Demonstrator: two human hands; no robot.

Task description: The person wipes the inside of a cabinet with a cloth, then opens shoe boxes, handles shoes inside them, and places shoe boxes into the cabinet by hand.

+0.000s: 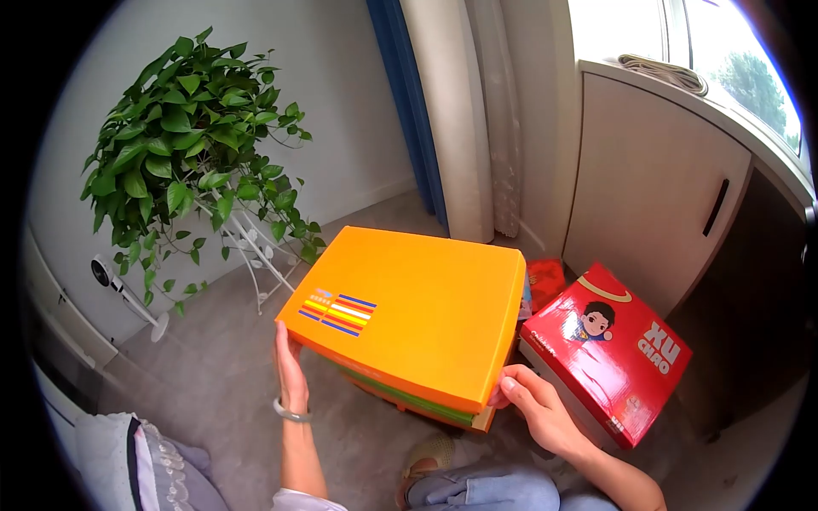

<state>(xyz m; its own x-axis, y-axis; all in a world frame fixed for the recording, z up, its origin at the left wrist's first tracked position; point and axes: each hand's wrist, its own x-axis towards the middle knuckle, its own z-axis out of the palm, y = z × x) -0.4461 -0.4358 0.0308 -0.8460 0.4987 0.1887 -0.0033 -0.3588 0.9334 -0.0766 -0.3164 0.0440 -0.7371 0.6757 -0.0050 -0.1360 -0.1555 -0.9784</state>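
In front of me is an orange cardboard box (417,289) with striped, coloured print on its lid. Under the lid's near edge, a green layer (409,400) shows along the side. My left hand (291,366), with a bracelet on the wrist, is upright against the lid's left front corner, its fingertips partly hidden by the edge. At the right front corner, my right hand (532,400) pinches the lid's edge between thumb and fingers. What is inside the box is hidden.
A red printed box (609,349) stands right of the orange one, with a red packet (545,281) behind it. A trailing plant (187,136) on a white stand (247,247), a small fan (128,294), curtains (452,111) and a cabinet (656,179) surround the floor area.
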